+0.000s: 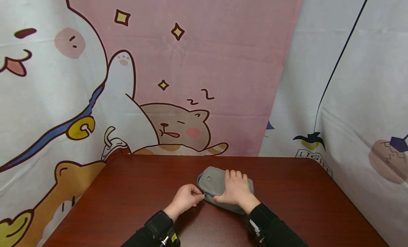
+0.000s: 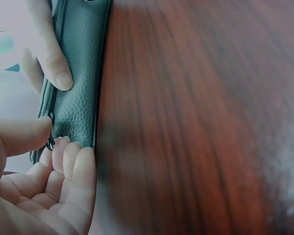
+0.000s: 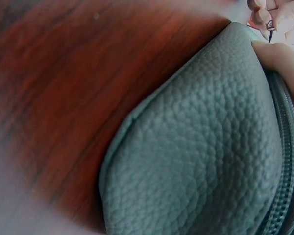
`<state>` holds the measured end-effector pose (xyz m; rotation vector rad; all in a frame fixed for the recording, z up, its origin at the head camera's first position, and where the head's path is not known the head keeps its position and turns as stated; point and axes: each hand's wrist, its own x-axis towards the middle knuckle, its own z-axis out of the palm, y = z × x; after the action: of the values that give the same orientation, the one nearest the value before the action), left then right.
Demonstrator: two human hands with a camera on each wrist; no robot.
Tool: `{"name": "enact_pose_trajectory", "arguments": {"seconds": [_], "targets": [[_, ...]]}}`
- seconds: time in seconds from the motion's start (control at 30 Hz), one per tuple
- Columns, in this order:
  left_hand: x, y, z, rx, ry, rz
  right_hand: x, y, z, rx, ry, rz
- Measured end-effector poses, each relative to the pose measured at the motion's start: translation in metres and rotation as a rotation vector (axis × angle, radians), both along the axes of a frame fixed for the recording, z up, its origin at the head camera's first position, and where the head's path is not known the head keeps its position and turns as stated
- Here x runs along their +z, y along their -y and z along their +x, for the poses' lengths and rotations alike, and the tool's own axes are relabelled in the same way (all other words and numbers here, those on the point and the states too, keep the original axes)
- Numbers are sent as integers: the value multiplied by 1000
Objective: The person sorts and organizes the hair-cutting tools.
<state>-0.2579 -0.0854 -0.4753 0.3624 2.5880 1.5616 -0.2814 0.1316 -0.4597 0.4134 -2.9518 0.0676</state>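
Note:
A grey-green pouch (image 1: 211, 179) of pebbled leather lies on the table, with a small round snap on its top. My left hand (image 1: 188, 198) is at the pouch's left end and pinches a dark zipper pull (image 2: 50, 141) between thumb and fingertips. My right hand (image 1: 236, 188) rests across the top with its fingers spread, and its thumb (image 2: 63, 81) presses the side below the zipper. Along that side the zipper teeth (image 3: 285, 161) run in a closed line where they show. The palm hides part of the pouch's top.
The reddish-brown wooden table (image 1: 134, 190) extends around the pouch on all sides. Behind its far edge hangs a pink and white cloth (image 1: 236, 80) printed with cartoon animals. Both wrists wear dark bands (image 1: 159, 224) with devices.

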Motion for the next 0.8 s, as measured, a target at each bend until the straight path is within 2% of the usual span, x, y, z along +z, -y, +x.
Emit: {"name": "enact_pose_trajectory", "arguments": {"seconds": [0.17, 0.37, 0.47, 0.7, 0.8], "targets": [[3, -2, 1, -13, 22, 36, 0, 0, 0, -3, 2, 0], [5, -1, 3, -24, -17, -10, 0, 0, 0, -4, -4, 7], [5, 0, 3, -25, -59, -46, 0, 0, 0, -4, -5, 8], [6, -1, 3, -18, -242, -200, 0, 0, 0, 2, -7, 3], [7, -2, 3, -20, -286, -259, 0, -1, 0, 4, -7, 1]]}}
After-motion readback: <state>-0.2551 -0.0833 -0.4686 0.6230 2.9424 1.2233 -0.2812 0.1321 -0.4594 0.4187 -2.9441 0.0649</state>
